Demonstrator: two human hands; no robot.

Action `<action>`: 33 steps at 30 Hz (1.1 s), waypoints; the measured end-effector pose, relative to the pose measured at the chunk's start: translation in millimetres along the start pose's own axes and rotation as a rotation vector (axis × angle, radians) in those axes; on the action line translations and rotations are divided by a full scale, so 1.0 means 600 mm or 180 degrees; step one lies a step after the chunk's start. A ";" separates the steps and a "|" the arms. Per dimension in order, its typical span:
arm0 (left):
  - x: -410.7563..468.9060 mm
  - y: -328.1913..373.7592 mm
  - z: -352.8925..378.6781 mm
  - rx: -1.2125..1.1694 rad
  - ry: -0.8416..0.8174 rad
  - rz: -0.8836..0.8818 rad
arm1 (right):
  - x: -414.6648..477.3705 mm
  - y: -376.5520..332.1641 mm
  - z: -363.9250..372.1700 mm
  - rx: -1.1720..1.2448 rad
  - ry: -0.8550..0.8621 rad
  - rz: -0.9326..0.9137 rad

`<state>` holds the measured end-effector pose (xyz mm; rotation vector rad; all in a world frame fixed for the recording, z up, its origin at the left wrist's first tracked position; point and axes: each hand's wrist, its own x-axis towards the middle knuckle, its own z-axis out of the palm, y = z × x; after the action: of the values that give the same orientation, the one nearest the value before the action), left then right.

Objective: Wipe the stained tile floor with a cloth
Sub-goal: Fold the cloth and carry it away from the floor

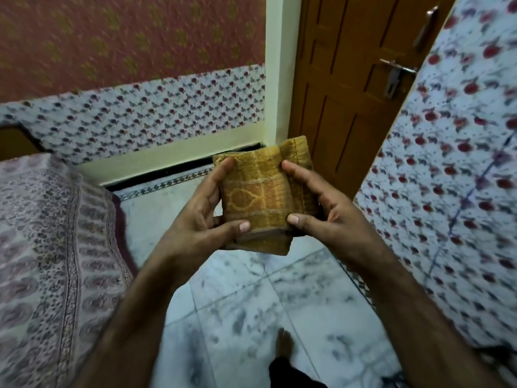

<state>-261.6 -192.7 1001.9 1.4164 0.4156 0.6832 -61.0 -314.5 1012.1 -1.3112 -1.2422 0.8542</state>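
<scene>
A folded mustard-yellow patterned cloth (261,196) is held up in front of me, well above the floor. My left hand (201,217) grips its left edge, thumb across the lower front. My right hand (321,208) grips its right edge, thumb also on the lower front. Below lies the white tile floor (251,303), mottled with dark grey marks. The view is slightly blurred.
A bed with a patterned purple cover (50,261) fills the left side. A wall with floral tiles (447,177) runs along the right. A brown wooden door (349,93) with a metal handle stands ahead. My bare foot (284,343) rests on the floor below.
</scene>
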 end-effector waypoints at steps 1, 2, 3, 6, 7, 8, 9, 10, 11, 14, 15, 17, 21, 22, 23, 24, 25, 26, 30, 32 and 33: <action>-0.027 0.003 0.010 -0.0042 -0.0045 -0.0063 | -0.030 -0.009 0.006 -0.0018 0.0002 0.0051; -0.047 0.003 0.017 -0.0080 -0.0094 -0.0110 | -0.051 -0.013 0.009 -0.0056 0.0025 0.0066; -0.068 0.004 0.027 -0.0092 -0.0155 -0.0142 | -0.077 -0.019 0.013 -0.0108 0.0056 0.0078; -0.111 0.006 0.056 -0.0070 -0.0163 -0.0134 | -0.137 -0.028 0.020 -0.0156 0.0134 0.0116; -0.122 0.005 0.066 -0.0099 -0.0149 -0.0119 | -0.153 -0.030 0.022 -0.0153 0.0162 0.0127; -0.136 0.004 0.080 -0.0125 -0.0149 -0.0120 | -0.175 -0.033 0.022 -0.0174 0.0184 0.0131; -0.146 0.003 0.090 -0.0153 -0.0145 -0.0118 | -0.191 -0.034 0.023 -0.0210 0.0207 0.0126; -0.156 0.001 0.101 -0.0163 -0.0148 -0.0126 | -0.207 -0.034 0.022 -0.0248 0.0250 0.0129; -0.169 0.001 0.116 -0.0148 -0.0177 -0.0129 | -0.231 -0.036 0.021 -0.0287 0.0313 0.0129; -0.198 -0.001 0.156 -0.0119 -0.0305 -0.0142 | -0.292 -0.043 0.013 -0.0271 0.0458 0.0154; -0.207 -0.002 0.168 -0.0102 -0.0344 -0.0151 | -0.311 -0.045 0.011 -0.0256 0.0508 0.0161; -0.230 -0.006 0.202 -0.0056 -0.0412 -0.0152 | -0.358 -0.047 0.002 -0.0273 0.0633 0.0168; -0.289 -0.014 0.280 -0.0004 -0.0462 -0.0123 | -0.458 -0.055 -0.017 -0.0318 0.0727 0.0168; -0.305 -0.016 0.299 -0.0004 -0.0475 -0.0106 | -0.482 -0.056 -0.022 -0.0312 0.0745 0.0175; -0.326 -0.020 0.325 -0.0004 -0.0495 -0.0108 | -0.516 -0.059 -0.028 -0.0307 0.0770 0.0196; -0.345 -0.023 0.346 -0.0011 -0.0507 -0.0093 | -0.543 -0.061 -0.031 -0.0284 0.0791 0.0208; -0.363 -0.025 0.365 -0.0005 -0.0513 -0.0077 | -0.569 -0.063 -0.035 -0.0262 0.0816 0.0226; -0.388 -0.028 0.390 0.0010 -0.0533 -0.0069 | -0.604 -0.065 -0.038 -0.0267 0.0843 0.0222; -0.455 -0.041 0.453 0.0048 -0.0653 -0.0136 | -0.708 -0.067 -0.048 -0.0304 0.0902 0.0287; -0.486 -0.040 0.484 0.0056 -0.0759 -0.0178 | -0.764 -0.074 -0.048 -0.0265 0.1023 0.0282; -0.495 -0.040 0.494 0.0071 -0.0796 -0.0192 | -0.782 -0.074 -0.048 -0.0225 0.1071 0.0276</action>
<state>-288.3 -611.2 978.3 1.4830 0.2686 0.4466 -133.1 -779.8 980.8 -1.5042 -0.9631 0.6216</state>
